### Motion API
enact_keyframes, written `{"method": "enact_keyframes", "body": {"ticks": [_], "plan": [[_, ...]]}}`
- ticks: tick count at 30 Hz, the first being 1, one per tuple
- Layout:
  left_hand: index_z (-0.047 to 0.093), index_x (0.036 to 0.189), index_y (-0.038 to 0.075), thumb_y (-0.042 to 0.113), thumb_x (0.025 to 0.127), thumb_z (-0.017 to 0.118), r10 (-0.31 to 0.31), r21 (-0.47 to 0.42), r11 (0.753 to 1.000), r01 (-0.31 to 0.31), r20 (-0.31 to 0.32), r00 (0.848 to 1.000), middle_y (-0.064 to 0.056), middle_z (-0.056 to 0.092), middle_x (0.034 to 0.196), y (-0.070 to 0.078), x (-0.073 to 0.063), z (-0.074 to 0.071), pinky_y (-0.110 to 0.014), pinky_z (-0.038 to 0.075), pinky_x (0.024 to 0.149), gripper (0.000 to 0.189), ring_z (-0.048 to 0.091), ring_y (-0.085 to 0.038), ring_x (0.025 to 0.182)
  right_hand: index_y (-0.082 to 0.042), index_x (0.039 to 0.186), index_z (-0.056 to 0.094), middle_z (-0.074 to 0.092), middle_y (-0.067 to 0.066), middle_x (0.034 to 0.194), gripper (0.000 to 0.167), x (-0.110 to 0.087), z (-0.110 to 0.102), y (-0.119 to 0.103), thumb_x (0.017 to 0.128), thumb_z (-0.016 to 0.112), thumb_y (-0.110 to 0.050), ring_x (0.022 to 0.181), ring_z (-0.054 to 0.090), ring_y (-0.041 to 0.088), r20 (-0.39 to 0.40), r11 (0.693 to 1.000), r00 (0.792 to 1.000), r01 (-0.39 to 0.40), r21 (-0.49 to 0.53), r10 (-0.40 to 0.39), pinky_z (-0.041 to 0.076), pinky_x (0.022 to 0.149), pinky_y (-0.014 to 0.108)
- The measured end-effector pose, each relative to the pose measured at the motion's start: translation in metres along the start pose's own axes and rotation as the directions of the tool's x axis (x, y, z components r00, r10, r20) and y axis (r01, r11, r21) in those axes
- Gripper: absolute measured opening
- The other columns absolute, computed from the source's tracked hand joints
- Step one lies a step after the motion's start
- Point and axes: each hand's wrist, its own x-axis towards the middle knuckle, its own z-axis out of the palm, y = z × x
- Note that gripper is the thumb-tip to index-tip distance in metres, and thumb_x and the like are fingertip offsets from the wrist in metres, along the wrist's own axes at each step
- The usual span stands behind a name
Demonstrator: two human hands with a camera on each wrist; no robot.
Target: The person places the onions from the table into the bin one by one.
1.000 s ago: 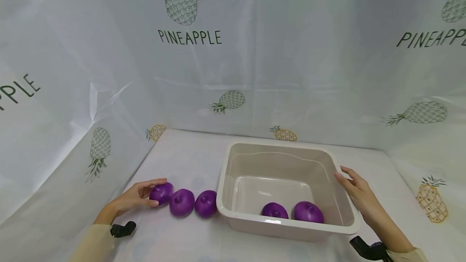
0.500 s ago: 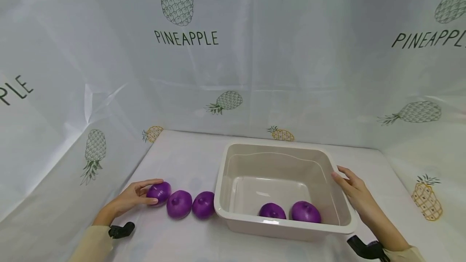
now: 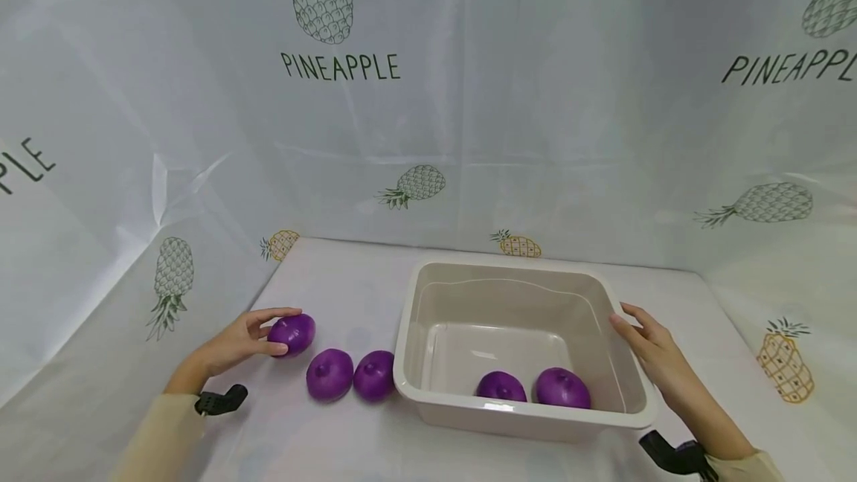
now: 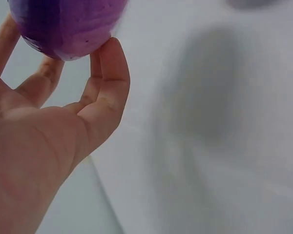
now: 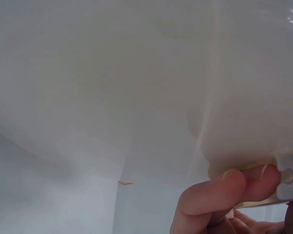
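Observation:
My left hand (image 3: pixel 230 344) grips a glossy purple onion (image 3: pixel 293 335) between thumb and fingers, raised off the table. The left wrist view shows the same onion (image 4: pixel 68 24) at the fingertips, its top cut off by the frame. Two more purple onions, one (image 3: pixel 329 376) beside another (image 3: pixel 375 376), lie on the table just left of a beige plastic tub (image 3: pixel 529 411). Inside the tub sit two onions, one (image 3: pixel 501 386) partly behind the front wall and the other (image 3: pixel 562 388) to its right. My right hand (image 3: pixel 659 352) holds the tub's right rim, with curled fingers (image 5: pixel 212 197) under its edge.
A white-covered table (image 3: pixel 335 437) bears everything. Behind it and to the left hangs a pale sheet (image 3: pixel 556 110) printed with pineapples. A black strap mount (image 3: pixel 221 400) is on the left wrist, and another (image 3: pixel 676 458) on the right.
My left hand has lifted its onion off the table, leaving a gap to the neighbouring onion. The right hand and the tub stay in place, while the head view has shifted slightly.

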Motion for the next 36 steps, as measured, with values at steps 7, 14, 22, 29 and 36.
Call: {"method": "enact_keyframes", "body": {"ticks": [7, 14, 22, 29, 36], "plan": [[0.046, 0.146, 0.0, -0.01, 0.088, 0.066, 0.108, -0.052, 0.993, -0.102, 0.126, 0.986, 0.0, 0.047, 0.147, 0.039, 0.028, 0.001, -0.039, 0.054, 0.092, 0.063, 0.057, -0.019, 0.124, 0.006, 0.148, 0.028, 0.054, 0.041, 0.123, 0.055, -0.001, -0.001, -0.003, 0.109, 0.043, -0.03, 0.087, 0.07, 0.027, -0.003, 1.0, 1.0, 0.008, 0.015, -0.008, 0.061, 0.063, 0.042], [0.05, 0.144, 0.003, -0.014, 0.085, 0.068, 0.227, -0.115, 0.972, -0.205, 0.243, 0.943, -0.002, 0.043, 0.15, 0.079, 0.058, 0.01, -0.042, 0.052, 0.095, 0.064, 0.053, -0.021, 0.128, 0.007, 0.149, 0.027, 0.055, 0.04, 0.123, 0.055, 0.001, -0.001, -0.001, 0.109, 0.042, -0.027, 0.088, 0.069, 0.026, 0.006, 1.0, 1.0, -0.003, 0.009, 0.002, 0.06, 0.064, 0.041], [0.058, 0.138, 0.002, -0.007, 0.078, 0.08, 0.221, 0.013, 0.972, -0.237, 0.313, 0.924, -0.011, 0.041, 0.151, 0.139, 0.097, 0.037, -0.037, 0.046, 0.104, 0.065, 0.044, -0.021, 0.136, 0.007, 0.148, 0.027, 0.054, 0.041, 0.123, 0.055, 0.001, -0.001, -0.002, 0.109, 0.042, -0.028, 0.09, 0.069, 0.031, 0.01, 1.0, 1.0, -0.002, 0.0, 0.002, 0.061, 0.064, 0.042], [0.06, 0.136, 0.002, -0.002, 0.076, 0.084, 0.201, 0.059, 0.965, -0.254, 0.453, 0.869, -0.016, 0.043, 0.147, 0.18, 0.136, 0.068, -0.046, 0.039, 0.11, 0.064, 0.038, -0.03, 0.138, 0.007, 0.149, 0.027, 0.052, 0.042, 0.126, 0.055, 0.001, -0.002, -0.001, 0.109, 0.043, -0.028, 0.092, 0.069, 0.037, 0.009, 1.0, 1.0, -0.009, -0.004, 0.009, 0.061, 0.064, 0.043], [0.061, 0.133, 0.0, -0.003, 0.074, 0.086, 0.215, 0.067, 0.947, -0.315, 0.598, 0.772, -0.016, 0.046, 0.144, 0.204, 0.174, 0.101, -0.047, 0.039, 0.109, 0.065, 0.04, -0.031, 0.136, 0.007, 0.148, 0.028, 0.053, 0.042, 0.125, 0.055, 0.001, 0.0, -0.001, 0.109, 0.042, -0.028, 0.093, 0.069, 0.039, 0.009, 1.0, 1.0, -0.011, -0.023, 0.012, 0.061, 0.065, 0.043]]}}
